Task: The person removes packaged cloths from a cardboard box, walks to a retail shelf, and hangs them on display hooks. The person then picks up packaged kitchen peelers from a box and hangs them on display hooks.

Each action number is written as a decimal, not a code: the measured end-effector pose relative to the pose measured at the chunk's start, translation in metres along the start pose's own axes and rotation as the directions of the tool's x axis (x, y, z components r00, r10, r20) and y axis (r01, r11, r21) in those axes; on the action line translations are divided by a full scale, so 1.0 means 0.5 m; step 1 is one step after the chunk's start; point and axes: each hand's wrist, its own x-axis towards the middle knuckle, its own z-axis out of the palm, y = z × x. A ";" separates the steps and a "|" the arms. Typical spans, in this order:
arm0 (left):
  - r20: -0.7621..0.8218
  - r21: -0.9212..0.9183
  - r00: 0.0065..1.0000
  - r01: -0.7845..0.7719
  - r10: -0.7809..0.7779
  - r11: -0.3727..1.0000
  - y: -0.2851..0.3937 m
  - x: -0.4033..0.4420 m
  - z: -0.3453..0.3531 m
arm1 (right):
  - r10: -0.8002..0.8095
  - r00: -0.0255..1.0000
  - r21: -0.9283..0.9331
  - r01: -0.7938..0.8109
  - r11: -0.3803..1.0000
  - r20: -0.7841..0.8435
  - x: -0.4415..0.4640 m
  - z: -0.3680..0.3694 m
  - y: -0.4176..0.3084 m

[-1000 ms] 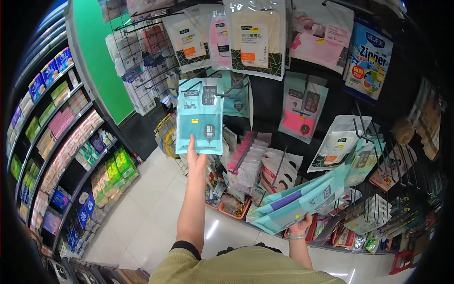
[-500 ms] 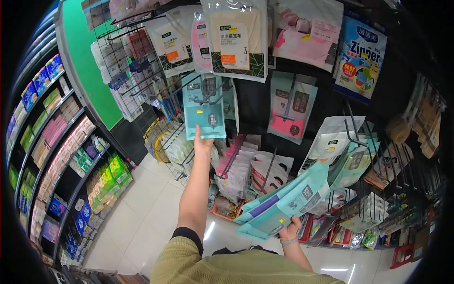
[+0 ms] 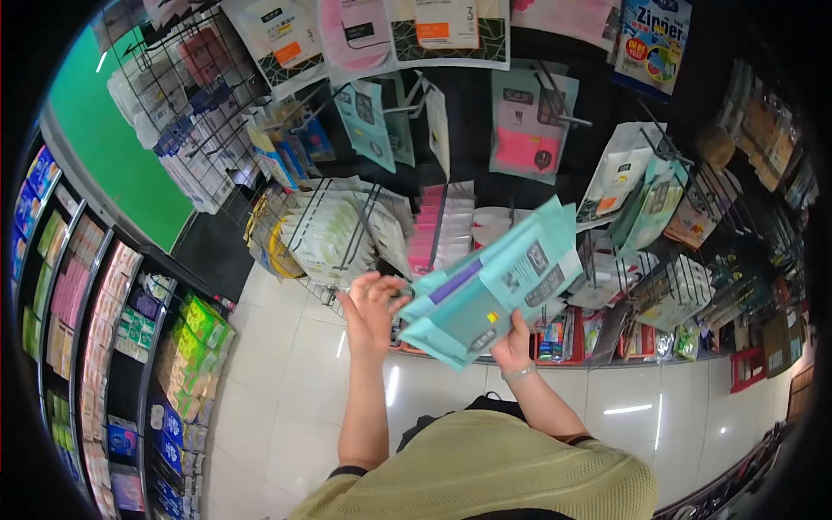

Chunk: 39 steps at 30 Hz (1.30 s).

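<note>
My right hand (image 3: 513, 345) grips several flat teal packets (image 3: 503, 299) near their lower right corner, tilted in front of me. A purple strip shows between the packets, and a small yellow sticker is on the front one. Just left of the bundle, my left hand (image 3: 373, 308) is raised with its fingers apart and nothing in it. Ahead, a similar teal packet (image 3: 364, 123) hangs on a hook of the rack. To its right hangs a pink and teal packet (image 3: 533, 130).
Bagged cloths (image 3: 449, 35) hang along the top. Metal hooks (image 3: 563, 108) stick out toward me. A wire basket (image 3: 325, 234) holds pale packets. Shelves of tissue packs (image 3: 195, 338) line the left side, with a tiled floor (image 3: 299, 381) between. A red stool (image 3: 747, 368) stands at right.
My left hand has let go of the teal packet on the hook and come down toward the bundle. My right hand has raised the bundle slightly and moved it left.
</note>
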 end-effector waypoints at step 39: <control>-0.424 -0.313 0.887 -0.332 0.182 0.890 0.146 0.018 -0.124 | -0.027 0.999 0.017 0.027 0.999 0.017 0.104 0.090 0.213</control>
